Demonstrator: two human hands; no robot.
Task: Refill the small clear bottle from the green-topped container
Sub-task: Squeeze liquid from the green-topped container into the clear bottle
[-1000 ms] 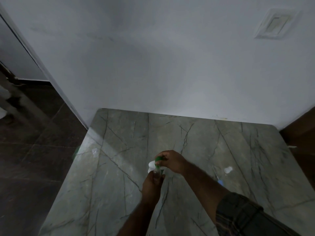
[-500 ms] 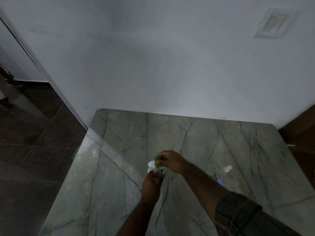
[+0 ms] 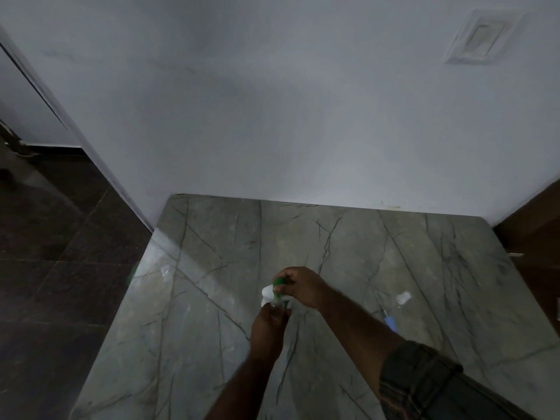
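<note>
My left hand (image 3: 268,328) grips the small clear bottle (image 3: 277,307) upright over the grey marble table (image 3: 212,313); only the bottle's neck shows above my fingers. My right hand (image 3: 303,286) holds the white container (image 3: 268,294) with the green top (image 3: 278,284), tipped so the green end points down at the bottle's mouth. The two sit touching or nearly touching. The dim light hides any liquid.
A small clear cap (image 3: 403,297) and a thin tube with a blue end (image 3: 386,315) lie on the table to the right. A white wall (image 3: 272,116) stands behind. Dark floor (image 3: 60,268) drops off to the left, and a brown panel (image 3: 533,225) is at the right.
Both hands stay in the same pose over the bottle. Only the camera has shifted slightly.
</note>
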